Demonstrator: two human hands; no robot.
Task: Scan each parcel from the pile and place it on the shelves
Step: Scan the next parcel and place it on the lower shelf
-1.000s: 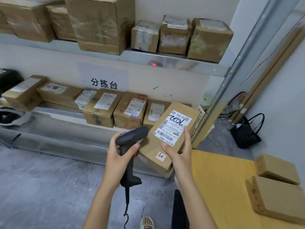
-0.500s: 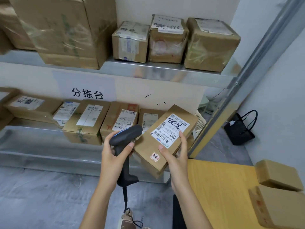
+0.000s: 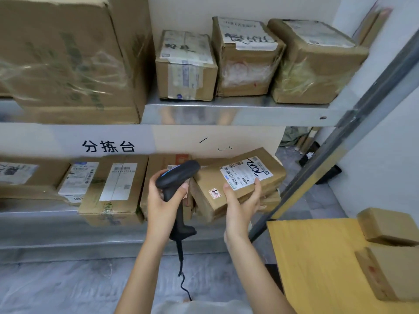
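My right hand (image 3: 241,200) grips a flat brown parcel (image 3: 235,182) with a white barcode label and black handwriting. The parcel is tilted at the right end of the lower shelf (image 3: 38,214), over another box there. My left hand (image 3: 162,196) holds a black corded barcode scanner (image 3: 175,180) by its handle, its head just left of the parcel. Two plain brown parcels (image 3: 390,225) lie on the yellow table (image 3: 317,268) at the lower right.
Several labelled cartons line the lower shelf. The upper shelf (image 3: 238,112) carries a large taped carton (image 3: 65,60) and three small boxes (image 3: 244,57). A slanted metal upright (image 3: 340,141) runs down the right side. The floor is grey below.
I have moved closer to the shelves. My right hand has carried the parcel forward and laid it flatter at the lower shelf's right end; the scanner moved along with it.
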